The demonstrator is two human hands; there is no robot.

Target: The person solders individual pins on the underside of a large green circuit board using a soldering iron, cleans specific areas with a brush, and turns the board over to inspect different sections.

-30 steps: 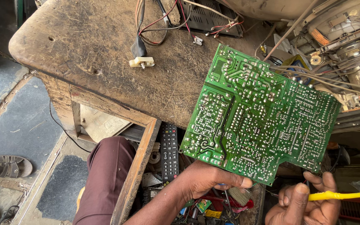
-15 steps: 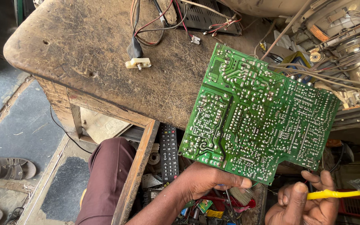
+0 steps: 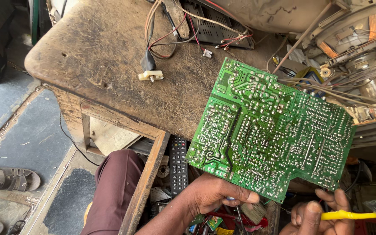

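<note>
My left hand grips the near edge of a green circuit board, holding it up with its soldered underside facing me. The board hangs over the edge of a worn wooden workbench. My right hand is at the bottom right, just below the board, closed on a tool with a yellow handle that points to the right; its tip is out of sight.
Loose wires and a small white plug lie on the bench near a black vented cover. A black remote control sits in the open drawer below. Dismantled electronics crowd the right. Sandals rest on the floor.
The view has shifted slightly, so the bench and board sit a little further right in frame. Both hands keep the same grips.
</note>
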